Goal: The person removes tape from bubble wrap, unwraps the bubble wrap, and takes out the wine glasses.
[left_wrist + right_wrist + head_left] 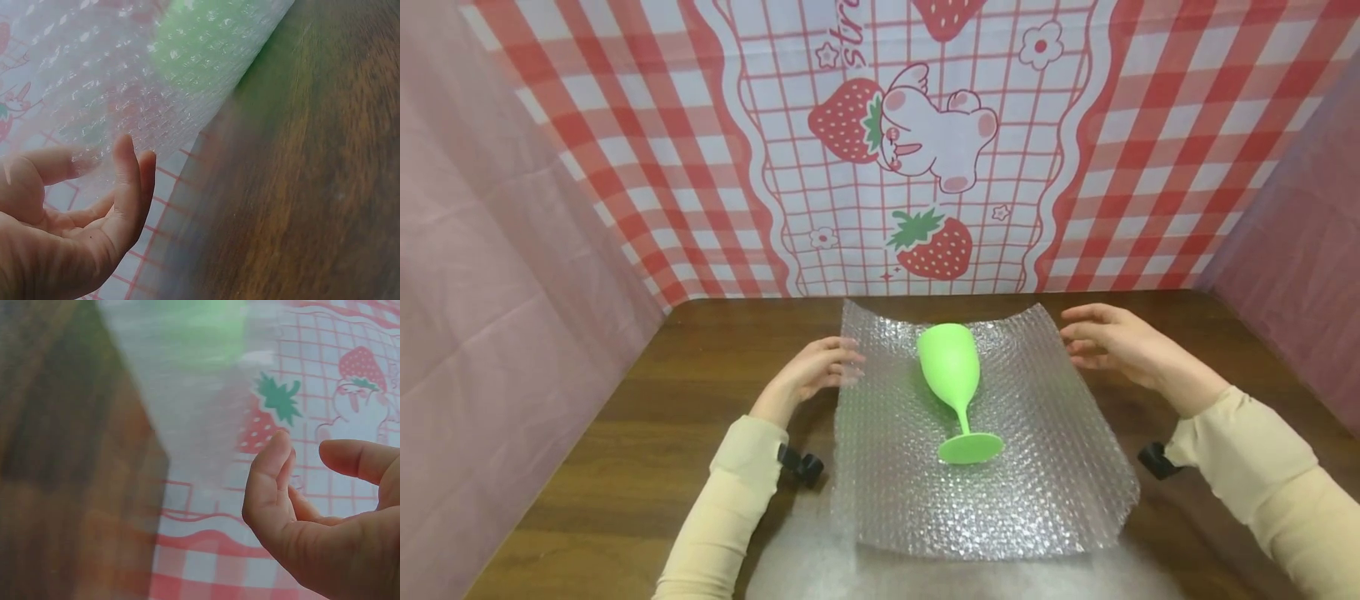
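A bright green plastic wine goblet [951, 362] lies on its side on a sheet of bubble wrap [895, 492], its foot toward me and its bowl away. My left hand [812, 367] is at the sheet's left edge, the fingertips overlapping it. In the left wrist view, the thumb [59, 164] and fingers stand apart, loosely bent, with the sheet's rim by their tips. Beyond the sheet's right edge, my right hand [1120, 346] hovers with fingers relaxed and parted; nothing is between its thumb and fingers [269, 481] in the right wrist view.
The sheet's far corners curl up off the brown wooden table [617, 467]. A whitish translucent sheet [820, 554] lies under its near edge. A red-and-white strawberry cloth [700, 167] hangs behind, with pink curtains [512, 250] on both sides.
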`<state>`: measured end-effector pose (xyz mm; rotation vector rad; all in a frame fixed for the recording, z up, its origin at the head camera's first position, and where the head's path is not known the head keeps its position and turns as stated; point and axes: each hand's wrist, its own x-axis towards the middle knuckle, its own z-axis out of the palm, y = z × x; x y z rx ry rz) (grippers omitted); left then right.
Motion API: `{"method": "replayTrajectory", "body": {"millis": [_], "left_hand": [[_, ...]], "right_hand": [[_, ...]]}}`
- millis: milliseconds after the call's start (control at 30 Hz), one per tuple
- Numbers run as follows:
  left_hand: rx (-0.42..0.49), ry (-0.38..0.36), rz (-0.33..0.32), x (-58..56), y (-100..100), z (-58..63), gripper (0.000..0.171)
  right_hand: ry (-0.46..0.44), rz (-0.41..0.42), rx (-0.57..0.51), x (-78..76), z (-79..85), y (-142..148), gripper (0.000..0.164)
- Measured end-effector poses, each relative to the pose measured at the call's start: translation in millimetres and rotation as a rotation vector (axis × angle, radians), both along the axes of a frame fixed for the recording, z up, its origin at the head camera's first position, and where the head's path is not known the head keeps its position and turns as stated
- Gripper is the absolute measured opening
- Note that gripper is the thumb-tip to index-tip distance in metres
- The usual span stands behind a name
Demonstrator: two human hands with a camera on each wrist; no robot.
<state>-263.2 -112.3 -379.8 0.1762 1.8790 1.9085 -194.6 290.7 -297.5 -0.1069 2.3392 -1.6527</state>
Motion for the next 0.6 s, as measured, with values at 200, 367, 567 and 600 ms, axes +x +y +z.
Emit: {"method": "replayTrajectory", "body": {"millis": [200, 367, 567, 600], "left_hand": [[-0.015, 0.002, 0.008, 0.3, 0.7, -0.2, 0.042], [-0.015, -0.006, 0.009, 0.1, 1.4, -0.6, 0.041], [-0.021, 0.003, 0.011, -0.1, 1.4, -1.7, 0.042], [-0.024, 0.007, 0.009, 0.0, 1.4, -1.8, 0.042]], "right_hand": [[0.008, 0.022, -0.04, -3.1, 19.3, -11.2, 0.044], [-0.002, 0.042, -0.025, -3.8, 29.0, -25.8, 0.043], [-0.002, 0.045, 0.02, -5.6, 28.0, -46.2, 0.047], [-0.009, 0.044, 0.029, -5.7, 26.3, -49.4, 0.047]]}}
